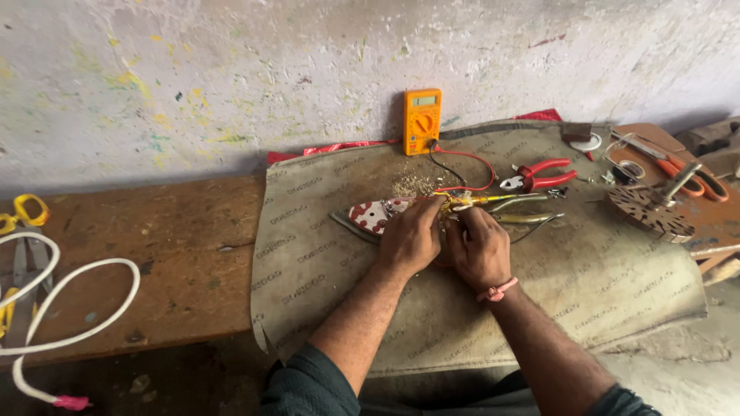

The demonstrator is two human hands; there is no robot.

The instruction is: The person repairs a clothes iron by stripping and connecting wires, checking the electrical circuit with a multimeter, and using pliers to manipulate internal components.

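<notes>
On the grey cloth spread over the wooden tabletop, both hands meet over a flat metal plate with a red-and-white patterned face. The left hand has its fingers curled down onto the plate, pinning it to the cloth. The right hand, just beside it, has its fingers clenched round a yellow-handled screwdriver whose shaft points off to the right; the tip is hidden between the hands. A pink band circles the right wrist.

Behind the hands, an orange meter leans upright against the wall — its red and black leads trail down towards the plate. Red-handled pliers lie to the right, well apart from the fingers. At the far left — off the cloth — a white cord loops across the bare wood.
</notes>
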